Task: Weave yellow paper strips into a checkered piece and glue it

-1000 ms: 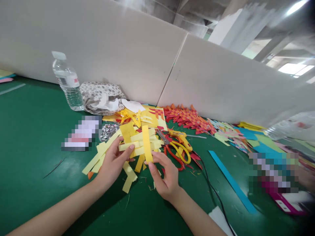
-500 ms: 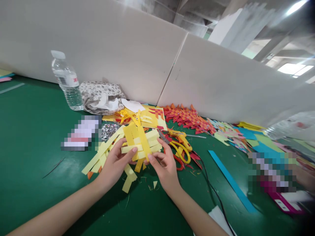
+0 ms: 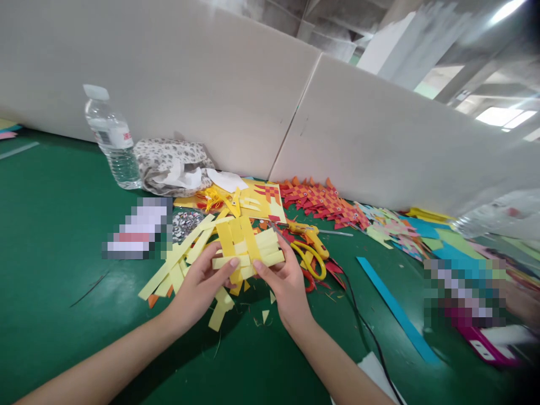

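Note:
Between both hands is a piece of woven paper strips (image 3: 241,243), bright yellow crossing pale yellow. My left hand (image 3: 206,277) pinches its lower left part, thumb on top and fingers beneath. My right hand (image 3: 286,281) grips the right side, its thumb pressed at the lower end of a bright yellow strip. Loose pale yellow strips (image 3: 171,273) lie in a heap to the left of the weave. Just right of my right hand are yellow-handled scissors (image 3: 315,270) and a yellow glue gun (image 3: 315,239), partly overlapped by other things.
A water bottle (image 3: 113,140) and a patterned cloth bag (image 3: 171,163) stand by the partition (image 3: 189,84). Woven red-orange paper fish (image 3: 320,202) are piled at the back. A blue strip (image 3: 396,309), a black cord (image 3: 363,326) and a blurred phone-like object (image 3: 139,228) lie on the green table.
The woven piece has turned and flattened slightly, its pale strips now lying more level. My right thumb has shifted up along the bright yellow strip. Both hands keep their hold.

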`<state>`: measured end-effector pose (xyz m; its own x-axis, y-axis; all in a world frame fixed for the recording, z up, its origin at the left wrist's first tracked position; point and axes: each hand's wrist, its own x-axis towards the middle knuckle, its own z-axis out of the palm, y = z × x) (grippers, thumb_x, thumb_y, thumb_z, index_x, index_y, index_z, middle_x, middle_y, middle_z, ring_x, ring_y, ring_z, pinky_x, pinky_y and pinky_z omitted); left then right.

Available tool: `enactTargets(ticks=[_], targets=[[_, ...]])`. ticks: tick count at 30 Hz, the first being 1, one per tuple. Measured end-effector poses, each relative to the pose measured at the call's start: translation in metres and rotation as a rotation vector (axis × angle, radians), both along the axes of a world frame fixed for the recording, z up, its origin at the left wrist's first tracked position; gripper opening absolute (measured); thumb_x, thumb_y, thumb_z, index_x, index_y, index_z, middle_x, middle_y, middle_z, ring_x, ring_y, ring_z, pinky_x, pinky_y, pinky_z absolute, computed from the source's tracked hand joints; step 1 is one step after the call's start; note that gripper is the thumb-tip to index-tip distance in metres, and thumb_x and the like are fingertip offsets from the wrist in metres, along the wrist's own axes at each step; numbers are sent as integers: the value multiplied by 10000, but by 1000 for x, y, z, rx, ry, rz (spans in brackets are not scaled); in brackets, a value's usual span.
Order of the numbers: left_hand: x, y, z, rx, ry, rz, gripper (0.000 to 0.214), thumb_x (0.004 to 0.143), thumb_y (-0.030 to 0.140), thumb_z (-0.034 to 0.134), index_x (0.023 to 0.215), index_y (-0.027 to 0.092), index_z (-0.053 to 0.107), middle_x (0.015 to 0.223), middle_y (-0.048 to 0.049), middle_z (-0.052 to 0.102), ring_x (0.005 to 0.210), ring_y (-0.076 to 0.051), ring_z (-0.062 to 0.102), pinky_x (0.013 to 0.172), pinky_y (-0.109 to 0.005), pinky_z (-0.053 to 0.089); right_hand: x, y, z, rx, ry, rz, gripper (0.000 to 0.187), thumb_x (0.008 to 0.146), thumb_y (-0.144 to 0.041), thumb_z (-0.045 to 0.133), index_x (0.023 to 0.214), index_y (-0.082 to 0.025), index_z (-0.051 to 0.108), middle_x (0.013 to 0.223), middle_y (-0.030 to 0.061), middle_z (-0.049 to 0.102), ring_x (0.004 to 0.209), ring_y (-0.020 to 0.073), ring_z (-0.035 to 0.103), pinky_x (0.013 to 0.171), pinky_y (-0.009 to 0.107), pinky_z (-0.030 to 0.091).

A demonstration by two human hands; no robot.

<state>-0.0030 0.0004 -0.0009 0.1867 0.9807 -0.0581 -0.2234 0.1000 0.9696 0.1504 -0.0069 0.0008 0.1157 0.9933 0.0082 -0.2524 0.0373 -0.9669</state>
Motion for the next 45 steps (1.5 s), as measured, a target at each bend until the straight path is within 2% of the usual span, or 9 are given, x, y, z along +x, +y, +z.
enactTargets(ticks=[6,10,13,17,22,32,36,41,45], targets=[[-2,3,-7,-87,-205,-48,559,834,555,360,1278,221,427,1100,-109,624,868,-244,620,568,-321,539,4,1,1,10,5,-71,802,619,-201,758,1306,-237,344,1009,46,680,909,210,652,802,346,540],[-1,3,-6,-140,-160,90,686,702,344,653,1318,272,360,1151,-75,588,824,-195,625,595,-293,549,4,1,0,13,17,-57,761,611,-193,760,1268,-225,378,1022,59,676,924,215,649,831,356,522],[-1,2,2,-104,-191,76,798,625,244,721,1323,284,336,1156,-65,592,816,-177,632,577,-245,541,4,1,1,8,17,-50,739,600,-198,764,1238,-217,393,1025,65,675,928,224,647,836,362,517],[0,2,11,-101,-200,48,732,639,261,729,1287,257,388,1080,-64,649,852,-185,647,577,-201,520,3,1,2,-28,-15,-7,757,581,-210,773,1229,-214,381,960,55,690,899,233,656,816,368,522],[1,4,9,-204,-146,56,524,574,288,777,1048,162,591,1034,-86,683,915,-231,646,666,-244,538,4,1,-1,-24,-92,54,757,606,-232,756,1246,-224,353,922,49,695,859,222,662,778,357,523],[3,6,3,-324,-180,117,505,520,304,804,976,157,645,993,-89,706,904,-264,656,729,-320,550,0,-4,-2,4,-219,152,734,633,-219,722,1258,-231,337,950,49,677,820,191,646,739,331,511],[1,5,3,-276,-127,83,464,532,323,797,946,157,669,977,-90,711,905,-260,655,750,-314,540,1,-4,0,9,-306,81,761,598,-248,756,1248,-238,361,1034,56,643,864,193,631,732,312,507],[1,3,-2,-241,-86,-64,363,622,345,745,935,176,675,990,-75,708,851,-230,667,724,-297,539,5,-2,1,2,-279,9,494,670,-309,710,1115,-220,514,962,42,666,852,182,629,742,301,501],[0,4,-5,-221,-69,-61,313,679,384,695,915,179,671,924,-61,717,784,-201,667,671,-276,535,8,-1,1,-31,-280,14,265,673,-331,704,875,-179,625,835,29,684,745,167,626,688,287,502]])
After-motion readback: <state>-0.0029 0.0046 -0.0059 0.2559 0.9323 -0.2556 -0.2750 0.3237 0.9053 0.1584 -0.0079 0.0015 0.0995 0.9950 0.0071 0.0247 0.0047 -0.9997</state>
